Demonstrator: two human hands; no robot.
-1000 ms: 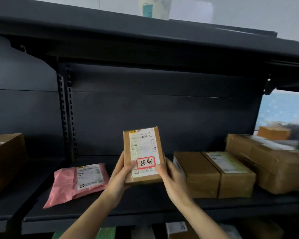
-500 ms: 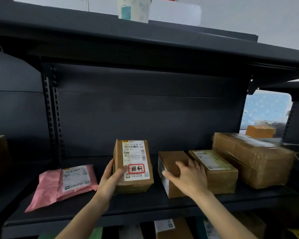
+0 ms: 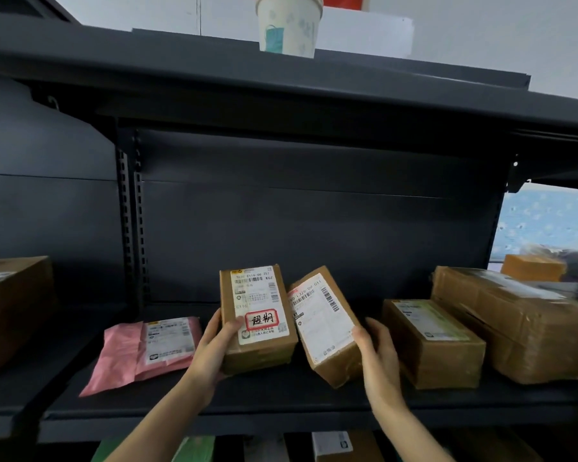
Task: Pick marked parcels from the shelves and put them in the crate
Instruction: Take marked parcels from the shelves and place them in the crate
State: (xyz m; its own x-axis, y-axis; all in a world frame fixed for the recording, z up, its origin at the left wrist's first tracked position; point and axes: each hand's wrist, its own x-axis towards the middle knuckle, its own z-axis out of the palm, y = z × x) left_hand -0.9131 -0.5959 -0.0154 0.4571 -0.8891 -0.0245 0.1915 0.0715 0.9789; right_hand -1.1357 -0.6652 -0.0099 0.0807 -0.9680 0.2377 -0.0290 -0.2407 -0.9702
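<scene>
My left hand [image 3: 211, 351] grips a small brown cardboard parcel [image 3: 257, 320] whose white label carries a red-framed handwritten mark; it is tipped up with its label facing me, just above the dark shelf [image 3: 214, 405]. My right hand [image 3: 377, 355] holds a second brown parcel [image 3: 324, 325] by its right side, tilted up on edge beside the first; its white label shows barcodes and no red mark that I can see. The crate is out of view.
A pink mailer bag [image 3: 144, 351] lies left of my hands. Two more brown boxes [image 3: 434, 341] [image 3: 521, 325] sit to the right, another box [image 3: 14, 311] at far left. A paper cup [image 3: 287, 26] stands on the top shelf. More parcels [image 3: 334, 445] show below.
My right hand has lifted the neighbouring box from flat on the shelf and turned its label up toward me. The left hand still holds the marked parcel, now raised slightly.
</scene>
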